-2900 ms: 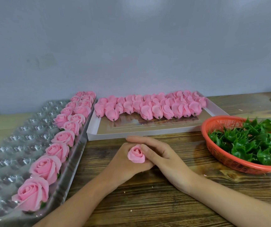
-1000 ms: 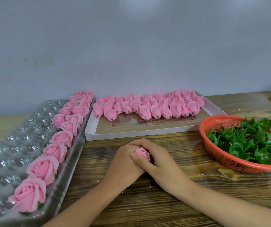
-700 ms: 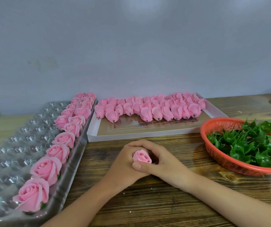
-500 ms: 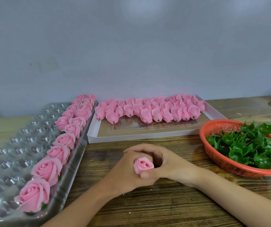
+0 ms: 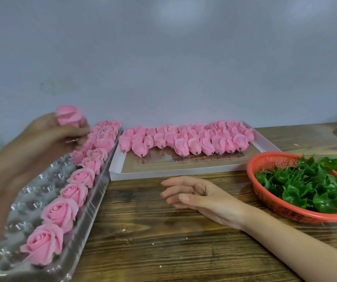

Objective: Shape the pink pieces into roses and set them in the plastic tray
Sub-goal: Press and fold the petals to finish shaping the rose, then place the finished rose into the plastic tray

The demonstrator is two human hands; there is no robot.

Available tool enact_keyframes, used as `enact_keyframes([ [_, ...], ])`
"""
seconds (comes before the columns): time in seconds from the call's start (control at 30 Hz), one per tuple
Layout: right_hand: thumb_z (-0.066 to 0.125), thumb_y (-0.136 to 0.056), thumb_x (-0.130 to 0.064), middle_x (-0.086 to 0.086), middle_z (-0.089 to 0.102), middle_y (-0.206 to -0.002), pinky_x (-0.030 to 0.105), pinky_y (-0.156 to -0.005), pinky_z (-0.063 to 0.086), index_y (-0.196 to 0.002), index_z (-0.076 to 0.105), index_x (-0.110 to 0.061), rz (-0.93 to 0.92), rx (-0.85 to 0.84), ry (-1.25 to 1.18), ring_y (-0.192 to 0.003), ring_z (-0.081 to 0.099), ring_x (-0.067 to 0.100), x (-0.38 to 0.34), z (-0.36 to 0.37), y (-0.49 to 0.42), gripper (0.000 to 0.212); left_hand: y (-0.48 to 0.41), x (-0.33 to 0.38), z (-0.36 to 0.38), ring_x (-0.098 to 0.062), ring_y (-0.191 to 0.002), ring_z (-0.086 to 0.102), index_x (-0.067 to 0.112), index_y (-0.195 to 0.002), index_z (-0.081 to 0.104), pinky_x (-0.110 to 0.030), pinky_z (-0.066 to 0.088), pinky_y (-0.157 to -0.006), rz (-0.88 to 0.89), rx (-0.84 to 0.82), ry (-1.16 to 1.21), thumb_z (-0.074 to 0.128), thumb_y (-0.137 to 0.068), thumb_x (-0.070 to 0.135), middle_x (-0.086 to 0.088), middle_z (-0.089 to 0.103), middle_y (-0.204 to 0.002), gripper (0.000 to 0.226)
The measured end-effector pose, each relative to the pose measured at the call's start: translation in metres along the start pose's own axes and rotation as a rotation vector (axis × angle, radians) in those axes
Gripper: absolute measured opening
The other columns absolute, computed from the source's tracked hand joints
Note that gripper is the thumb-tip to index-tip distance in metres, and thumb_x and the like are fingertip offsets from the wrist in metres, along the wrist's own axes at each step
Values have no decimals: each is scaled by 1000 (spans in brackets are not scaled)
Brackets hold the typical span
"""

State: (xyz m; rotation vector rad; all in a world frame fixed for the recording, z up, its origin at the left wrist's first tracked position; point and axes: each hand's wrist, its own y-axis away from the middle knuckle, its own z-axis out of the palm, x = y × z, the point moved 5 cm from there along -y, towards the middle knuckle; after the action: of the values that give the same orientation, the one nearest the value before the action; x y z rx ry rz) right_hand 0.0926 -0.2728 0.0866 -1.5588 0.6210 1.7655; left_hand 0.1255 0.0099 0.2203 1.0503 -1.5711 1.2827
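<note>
Pinching a rose point(image 5: 69, 117) over the plastic tray point(image 5: 41, 192), left hand point(image 5: 47, 137) hovers; right hand point(image 5: 202, 196) is relaxed, empty.

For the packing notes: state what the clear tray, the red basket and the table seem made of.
Clear tray: thin moulded plastic, glossy; see-through with glints on its cups.
Red basket: probably plastic, matte; even colour, lattice wall.
Table: wood or wood-look surface, dark-stained; grain streaks show.

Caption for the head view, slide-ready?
Left hand holds a pink rose above the plastic tray; right hand open, empty.
</note>
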Motion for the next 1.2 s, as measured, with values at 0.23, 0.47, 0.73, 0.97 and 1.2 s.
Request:
enact_keyframes([
  [0.23, 66, -90, -20, 10, 67, -124, 28, -99, 50, -128, 64, -16, 18, 21, -38, -115, 63, 18, 2, -2, -1, 39, -2, -94, -75, -3, -86, 70, 23, -92, 69, -33, 50, -76, -310, 44, -267, 59, -86, 13, 6, 75, -92, 15],
  [0.47, 64, -93, -14, 11, 68, -123, 26, -97, 50, -126, 65, -15, 22, 24, -40, -114, 64, 18, 3, -4, -2, 32, 5, -98, -67, -14, -82, 70, 20, -90, 75, -30, 56, -75, -326, 94, -451, 81, -61, 23, 2, 76, -88, 30],
  [0.73, 61, -93, -12, 9, 69, -120, 26, -96, 51, -119, 68, -17, 5, 28, -7, -112, 65, 18, 1, -2, 0, 28, 1, -101, -69, -5, -61, 66, 20, -83, 67, -24, 52, -64, -248, 222, -578, 79, -63, -15, 12, 72, -76, 42],
  [0.97, 59, -95, -8, 9, 70, -119, 25, -95, 51, -115, 70, -15, -4, 25, 34, -110, 65, 17, 1, 0, 1, 24, -1, -87, -56, -25, -69, 64, 24, -70, 66, -40, 50, -74, -156, 207, -918, 79, -60, -10, -5, 68, -71, 38],
  [1.2, 58, -96, -7, 9, 70, -118, 26, -96, 51, -115, 69, -13, -11, 24, 71, -110, 65, 17, -1, 1, 1, 23, -4, -85, -59, -28, -77, 64, 5, -84, 70, -40, 51, -79, -189, 170, -901, 82, -65, -4, -11, 70, -84, 24],
])
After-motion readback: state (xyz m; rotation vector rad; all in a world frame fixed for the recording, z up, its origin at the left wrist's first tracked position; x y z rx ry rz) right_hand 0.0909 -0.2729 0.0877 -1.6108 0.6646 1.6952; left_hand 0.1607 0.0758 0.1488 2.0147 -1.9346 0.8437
